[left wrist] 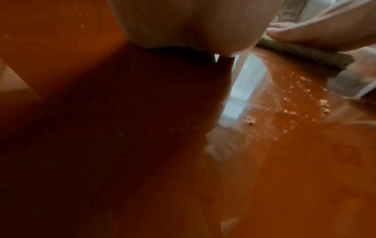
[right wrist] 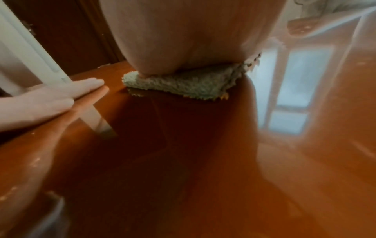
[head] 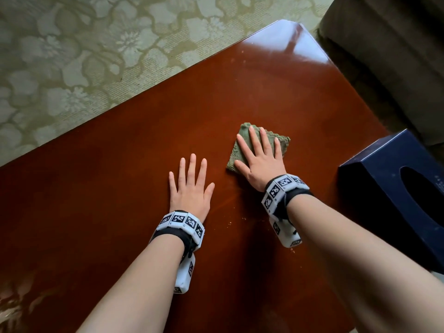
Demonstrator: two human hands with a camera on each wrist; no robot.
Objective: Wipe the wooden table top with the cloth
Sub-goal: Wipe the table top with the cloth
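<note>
Right hand (head: 260, 162) flat, fingers straight, pressing green cloth (head: 240, 155) on table (head: 120, 200), left hand (head: 189, 188) flat beside cloth, holding nothing

A pale green carpet (head: 72, 56) with a woven flower pattern fills the head view from nine o'clock round to twelve. At one to two o'clock stands dark brown upholstered furniture (head: 389, 56), close beside the table's far corner. A dark blue tissue box (head: 389, 188) sits at three o'clock. Window light glares at the top; a dark wooden door (right wrist: 67, 37) shows in the right wrist view.
</note>
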